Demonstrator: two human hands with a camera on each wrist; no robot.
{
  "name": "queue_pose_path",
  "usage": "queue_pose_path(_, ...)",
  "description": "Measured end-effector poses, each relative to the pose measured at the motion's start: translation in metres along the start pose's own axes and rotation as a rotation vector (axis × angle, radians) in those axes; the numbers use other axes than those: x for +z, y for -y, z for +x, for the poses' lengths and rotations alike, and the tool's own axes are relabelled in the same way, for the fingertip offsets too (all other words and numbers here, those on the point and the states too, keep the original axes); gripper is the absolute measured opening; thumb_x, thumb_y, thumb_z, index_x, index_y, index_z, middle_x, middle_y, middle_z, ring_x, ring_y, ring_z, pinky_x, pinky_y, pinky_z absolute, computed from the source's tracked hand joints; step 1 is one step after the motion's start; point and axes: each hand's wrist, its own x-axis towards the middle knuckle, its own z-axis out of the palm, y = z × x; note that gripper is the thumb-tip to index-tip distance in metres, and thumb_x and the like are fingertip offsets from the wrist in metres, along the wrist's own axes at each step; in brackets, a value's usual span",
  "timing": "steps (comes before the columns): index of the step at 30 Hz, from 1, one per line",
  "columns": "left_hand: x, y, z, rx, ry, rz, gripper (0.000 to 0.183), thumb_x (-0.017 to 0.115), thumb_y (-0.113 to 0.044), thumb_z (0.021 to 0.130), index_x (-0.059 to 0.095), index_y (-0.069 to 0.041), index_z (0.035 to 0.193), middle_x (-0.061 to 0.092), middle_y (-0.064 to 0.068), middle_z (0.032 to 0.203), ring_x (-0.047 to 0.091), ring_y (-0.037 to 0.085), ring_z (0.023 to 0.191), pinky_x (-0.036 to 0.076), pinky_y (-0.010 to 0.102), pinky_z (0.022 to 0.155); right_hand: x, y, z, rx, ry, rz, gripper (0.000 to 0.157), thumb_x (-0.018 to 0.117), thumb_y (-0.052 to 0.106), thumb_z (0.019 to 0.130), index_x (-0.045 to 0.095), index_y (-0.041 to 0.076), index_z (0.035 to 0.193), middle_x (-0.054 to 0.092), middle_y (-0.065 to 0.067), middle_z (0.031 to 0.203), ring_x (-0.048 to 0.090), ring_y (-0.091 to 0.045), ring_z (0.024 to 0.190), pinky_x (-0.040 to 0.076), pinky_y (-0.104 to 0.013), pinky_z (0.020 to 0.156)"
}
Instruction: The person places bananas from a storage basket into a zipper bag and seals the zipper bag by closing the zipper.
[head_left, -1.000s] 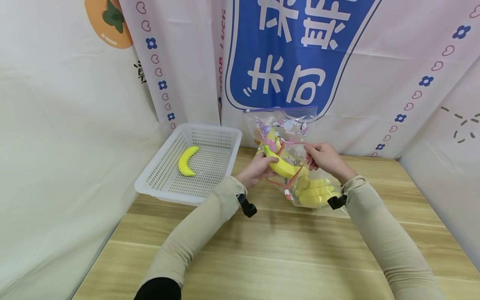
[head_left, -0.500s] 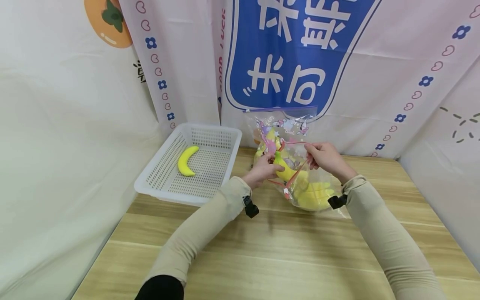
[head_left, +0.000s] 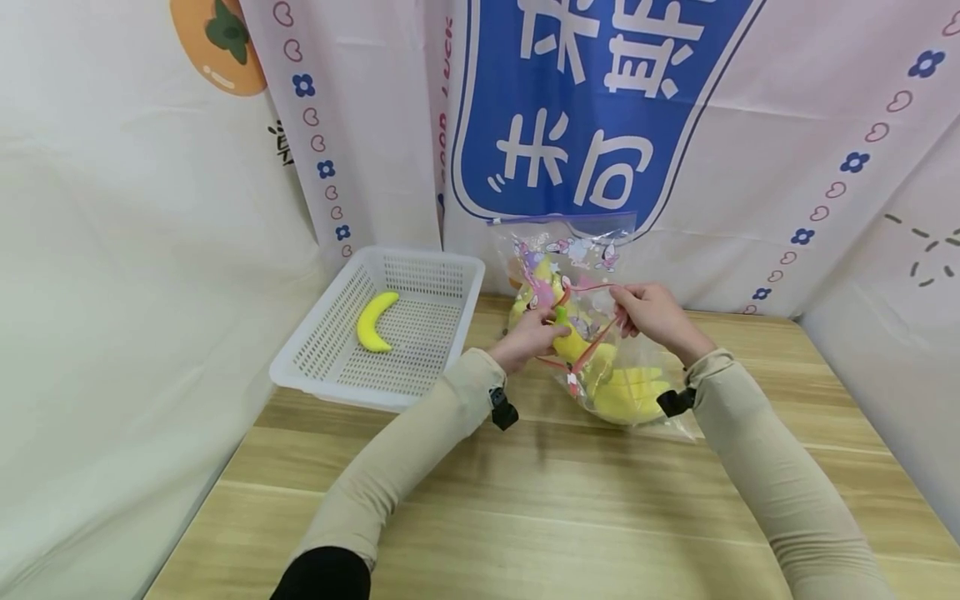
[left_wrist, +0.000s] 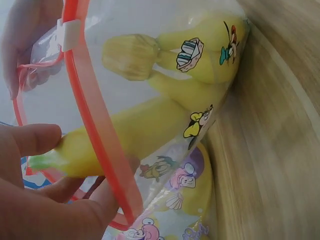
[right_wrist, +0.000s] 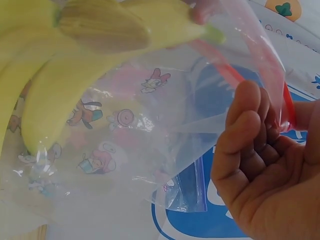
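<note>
My left hand (head_left: 527,340) grips a yellow banana (left_wrist: 80,150) near its green tip. The rest of that banana reaches through the mouth of a clear zip bag with cartoon prints. Red zip strips (left_wrist: 95,125) edge this bag, and a white slider (left_wrist: 68,35) sits on them. On the other side of the mouth, my right hand (head_left: 651,315) pinches the red edge and holds it apart. Inside the bag lies a bunch of bananas (head_left: 632,398), seen through the plastic. In the right wrist view the bunch (right_wrist: 65,95) hangs beside the held banana's green tip (right_wrist: 215,35).
Behind stands a second clear bag with a purple zip (head_left: 562,218), with yellow fruit (head_left: 542,271) inside. To the left, a white plastic basket (head_left: 471,287) contains one banana (head_left: 369,323). Everything rests on a wooden table (head_left: 570,508) against a printed cloth backdrop (head_left: 390,125).
My left hand has moved right and slid the banana deeper into the red-edged bag, its grip now near the green tip. My right hand stays at the bag's edge.
</note>
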Motion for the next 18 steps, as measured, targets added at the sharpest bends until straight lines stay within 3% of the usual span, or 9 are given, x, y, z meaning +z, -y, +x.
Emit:
queue_pose_path(6,-0.0001,-0.0021,-0.0022,0.035,0.032,0.030,0.027,0.056,-0.008,0.095,0.059,0.006,0.118,0.055,0.015,0.120,0.058,0.029,0.105,0.052,0.036,0.085,0.0000,-0.0016,0.0002,0.000,-0.003,0.003,0.048,0.042,0.036,0.101,0.057,-0.002,0.077,0.059,-0.010,0.064,0.060,-0.022,0.055,0.052,-0.030,0.052)
queue_pose_path(13,-0.0013,-0.0047,-0.0051,0.071,0.079,0.008,0.028,0.050,-0.003,0.096,0.054,0.016,0.116,0.054,0.032,0.119,0.054,0.043,0.111,0.046,0.046,0.094,-0.0014,0.0007,-0.0017,0.005,-0.007,0.023,0.051,0.042,0.039,0.100,0.056,-0.005,0.079,0.060,-0.012,0.066,0.060,-0.019,0.055,0.051,-0.029,0.052)
queue_pose_path(18,-0.0073,-0.0091,-0.0066,0.062,0.099,0.001,0.029,0.050,-0.006,0.096,0.054,0.015,0.116,0.058,0.029,0.115,0.055,0.042,0.111,0.045,0.045,0.095,-0.0022,0.0013,-0.0023,0.007,-0.006,0.037,0.051,0.043,0.039,0.100,0.055,-0.006,0.079,0.060,-0.013,0.066,0.059,-0.017,0.053,0.051,-0.029,0.051)
